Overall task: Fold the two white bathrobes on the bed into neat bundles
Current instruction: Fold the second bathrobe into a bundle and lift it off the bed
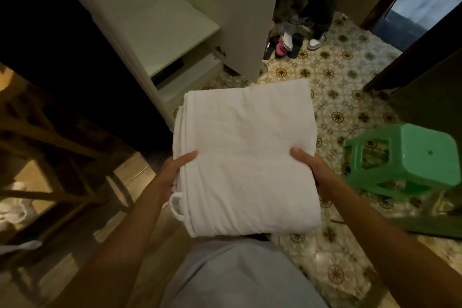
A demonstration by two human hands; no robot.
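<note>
A folded white bathrobe bundle (245, 155) is held flat in front of my body, above the patterned floor. Several stacked layers show along its left edge, and a small white hanging loop sticks out at its near left corner. My left hand (172, 174) grips the bundle's left side, thumb on top. My right hand (313, 170) grips the right side the same way, fingers hidden underneath. Whether the bundle holds one robe or two cannot be told. The bed is not in view.
An open white wardrobe (175, 30) with a shelf and a drawer stands ahead left. A green plastic stool (410, 160) sits on the tiled floor at right. Shoes and another person's legs (312, 20) are by the far wall. A dark wooden frame (50, 145) fills the left.
</note>
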